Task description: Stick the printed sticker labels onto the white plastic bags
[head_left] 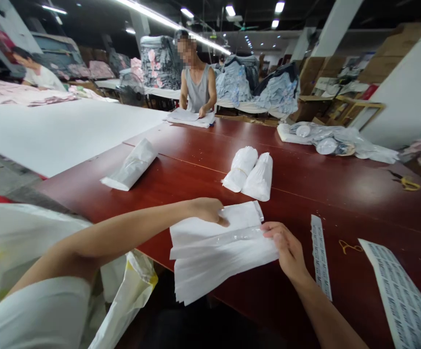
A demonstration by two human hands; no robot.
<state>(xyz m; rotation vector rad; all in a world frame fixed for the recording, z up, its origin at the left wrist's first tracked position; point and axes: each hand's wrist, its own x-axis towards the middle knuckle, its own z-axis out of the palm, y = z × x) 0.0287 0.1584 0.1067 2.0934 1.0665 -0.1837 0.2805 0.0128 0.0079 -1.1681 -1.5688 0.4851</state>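
Observation:
A fanned stack of white plastic bags [217, 271] lies at the near edge of the dark red table. My left hand [207, 211] reaches over the upper bags of the stack, its fingers curled and closed on the top one near its far edge. My right hand [285, 245] pinches the right end of the stack, thumb and fingers at the bags' clear, shiny edge. Beyond my hands lie two rolled bundles of white bags [258, 178], one with a rubber band round it.
Another white roll [132, 166] lies at left. Label sheets [399, 291], a label strip [321, 257], a yellow rubber band [350, 247] and yellow-handled scissors [408, 183] are at right. Across the table [192, 179] a person handles white sheets; wrapped packages [334, 138] lie far right.

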